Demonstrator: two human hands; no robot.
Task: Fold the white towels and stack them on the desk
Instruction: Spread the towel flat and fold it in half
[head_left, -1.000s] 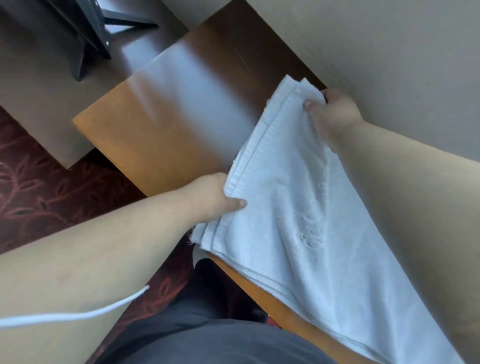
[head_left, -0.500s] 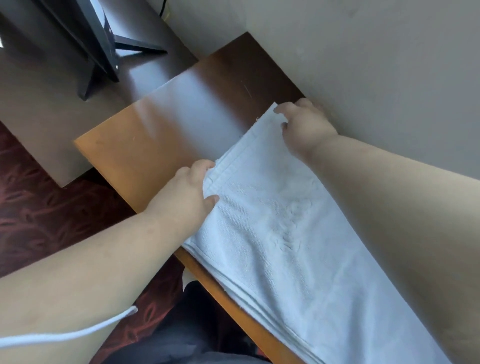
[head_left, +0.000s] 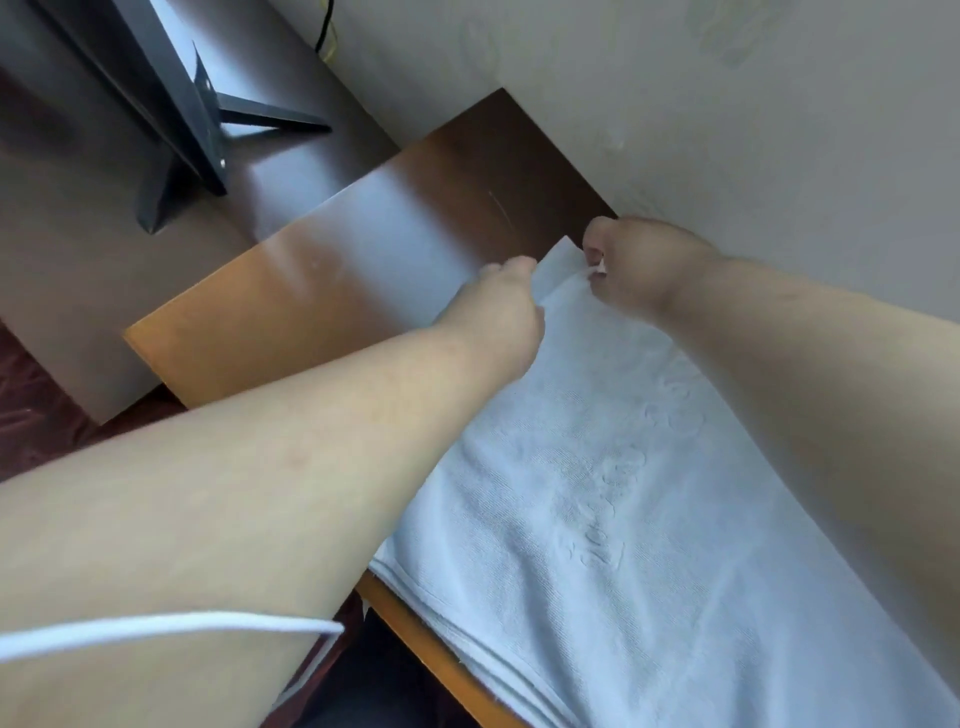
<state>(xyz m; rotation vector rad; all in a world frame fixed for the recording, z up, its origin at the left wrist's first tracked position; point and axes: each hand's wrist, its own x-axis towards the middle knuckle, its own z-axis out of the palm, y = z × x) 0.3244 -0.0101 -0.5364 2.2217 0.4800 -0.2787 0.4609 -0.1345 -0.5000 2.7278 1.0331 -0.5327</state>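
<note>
**Squaring the far corner of a folded towel**

Lying lengthwise along the wooden desk (head_left: 291, 291), the white towel (head_left: 597, 519) is already folded into several layers, whose stacked edges show along the side nearest the person. An embossed script runs down its top face. Its far end sits between the two hands, close to the wall (head_left: 675, 104).

The left hand (head_left: 498, 306) has its fingers curled onto the far edge and appears to pinch the top layer there. The right hand (head_left: 631, 265), just beside it and nearer the wall, pinches the far corner, with a little fabric bunched between its fingertips.

Beyond the hands lies bare desk, then a lower dark surface carrying a monitor stand (head_left: 208, 130). A white cord (head_left: 171, 629) crosses the left forearm.

Judging from this, the risk is uneven tension: a pull by one hand alone could skew the layers. The near edge also slightly overhangs the desk, so a tug towards the person could slide the towel off.
</note>
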